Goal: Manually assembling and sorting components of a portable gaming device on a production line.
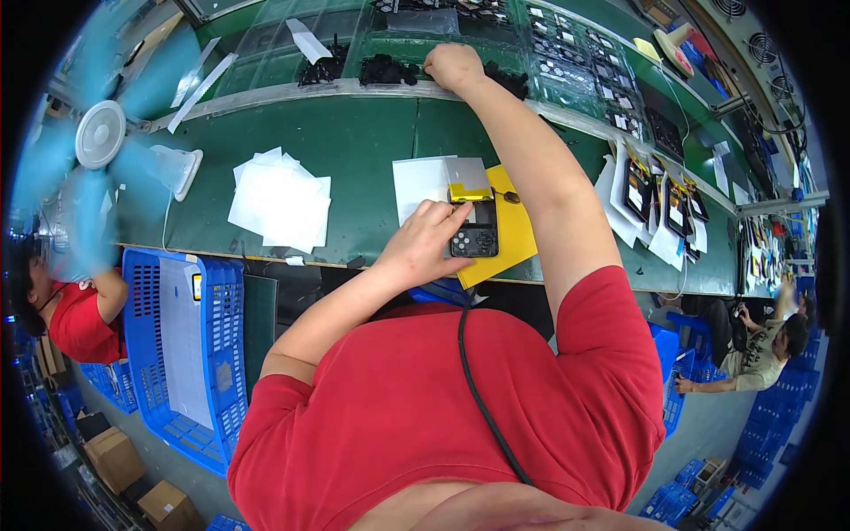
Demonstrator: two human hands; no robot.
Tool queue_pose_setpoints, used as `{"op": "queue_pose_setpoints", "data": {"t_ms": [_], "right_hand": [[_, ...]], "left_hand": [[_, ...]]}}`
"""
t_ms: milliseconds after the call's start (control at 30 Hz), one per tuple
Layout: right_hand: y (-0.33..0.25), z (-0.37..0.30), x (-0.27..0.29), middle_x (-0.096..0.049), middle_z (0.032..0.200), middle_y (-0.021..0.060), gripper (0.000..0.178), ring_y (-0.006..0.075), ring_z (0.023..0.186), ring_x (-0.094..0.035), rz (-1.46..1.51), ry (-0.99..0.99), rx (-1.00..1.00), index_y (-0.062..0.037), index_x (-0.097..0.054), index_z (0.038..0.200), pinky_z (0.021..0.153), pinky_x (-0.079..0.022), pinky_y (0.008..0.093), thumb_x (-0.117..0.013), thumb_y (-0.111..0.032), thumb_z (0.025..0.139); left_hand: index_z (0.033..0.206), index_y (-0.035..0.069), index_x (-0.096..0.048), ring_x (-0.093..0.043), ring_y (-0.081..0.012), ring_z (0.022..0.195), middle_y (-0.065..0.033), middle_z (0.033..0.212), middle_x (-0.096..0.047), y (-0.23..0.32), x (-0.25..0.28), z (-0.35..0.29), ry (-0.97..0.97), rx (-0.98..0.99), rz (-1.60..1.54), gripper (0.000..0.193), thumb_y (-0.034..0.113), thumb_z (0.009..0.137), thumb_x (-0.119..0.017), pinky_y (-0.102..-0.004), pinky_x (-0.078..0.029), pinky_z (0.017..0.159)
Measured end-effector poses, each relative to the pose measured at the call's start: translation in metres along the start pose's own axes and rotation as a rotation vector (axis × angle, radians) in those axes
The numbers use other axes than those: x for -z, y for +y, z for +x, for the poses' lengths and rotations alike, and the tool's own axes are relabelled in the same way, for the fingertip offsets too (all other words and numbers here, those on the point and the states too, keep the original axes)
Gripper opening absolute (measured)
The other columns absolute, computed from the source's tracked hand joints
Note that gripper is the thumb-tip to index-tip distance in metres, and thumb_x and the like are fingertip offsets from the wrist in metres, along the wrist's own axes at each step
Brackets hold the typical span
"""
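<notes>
My left hand (pixel 427 241) grips a small black handheld game console (pixel 475 237) by its left side, thumb at the lower edge and fingers near the top. Round buttons show on the console's face. A yellow battery (pixel 470 192) lies against its upper end. Under and beside them are white paper sheets (pixel 418 181) and a yellow sheet (pixel 516 232). My right arm stretches far forward. At the bench's back ledge my right hand (pixel 454 67) is closed beside small black parts (pixel 390 70); its fingertips are bent down, and what they hold, if anything, is hidden.
A paper stack (pixel 282 199) lies left on the green bench (pixel 372 133). A spinning blue fan (pixel 99 134) stands far left, above a blue crate (pixel 190 354). Bagged devices (pixel 639 190) pile up at right. Parts trays (pixel 584 66) line the back. Other people sit at both sides.
</notes>
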State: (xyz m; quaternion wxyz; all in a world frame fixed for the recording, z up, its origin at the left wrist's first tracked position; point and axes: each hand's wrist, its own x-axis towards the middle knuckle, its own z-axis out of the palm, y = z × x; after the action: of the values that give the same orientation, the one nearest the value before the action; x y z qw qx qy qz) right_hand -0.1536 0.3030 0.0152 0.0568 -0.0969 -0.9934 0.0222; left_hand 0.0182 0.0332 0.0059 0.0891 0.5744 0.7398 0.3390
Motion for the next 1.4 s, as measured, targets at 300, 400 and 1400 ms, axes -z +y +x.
{"op": "queue_pose_setpoints", "data": {"t_ms": [300, 400, 1400], "right_hand": [[-0.004, -0.12, 0.043, -0.064, 0.078, 0.0007, 0.015, 0.0072, 0.066, -0.053, 1.827, 0.024, -0.306, -0.0003, -0.07, 0.094, 0.062, -0.044, 0.0218, -0.07, -0.014, 0.087], [0.004, -0.154, 0.05, -0.065, 0.079, 0.0029, 0.014, 0.0087, 0.066, -0.055, 1.956, 0.02, -0.308, -0.0013, -0.069, 0.097, 0.063, -0.045, 0.0226, -0.07, -0.013, 0.088], [-0.021, -0.282, 0.031, -0.061, 0.085, -0.0018, 0.017, 0.0194, 0.085, -0.058, 0.474, 0.206, 0.677, -0.0143, -0.073, 0.087, 0.079, -0.046, 0.0352, -0.075, -0.015, 0.07]], "left_hand": [[0.135, -0.001, -0.047, -0.049, -0.0306, 0.099, -0.0125, 0.104, -0.05, 0.0, 0.001, -0.001, 0.016, -0.002, 0.0, 0.082, 0.026, 0.066, -0.082, -0.0379, -0.046, 0.088], [0.134, 0.001, -0.048, -0.05, -0.0308, 0.1, -0.0127, 0.104, -0.051, 0.0, 0.001, 0.0, 0.022, -0.001, 0.007, 0.08, 0.025, 0.066, -0.082, -0.0378, -0.046, 0.088], [0.134, 0.003, -0.05, -0.051, -0.0294, 0.103, -0.011, 0.107, -0.053, -0.007, -0.01, -0.003, 0.044, 0.023, 0.011, 0.08, 0.028, 0.065, -0.084, -0.0375, -0.047, 0.089]]}}
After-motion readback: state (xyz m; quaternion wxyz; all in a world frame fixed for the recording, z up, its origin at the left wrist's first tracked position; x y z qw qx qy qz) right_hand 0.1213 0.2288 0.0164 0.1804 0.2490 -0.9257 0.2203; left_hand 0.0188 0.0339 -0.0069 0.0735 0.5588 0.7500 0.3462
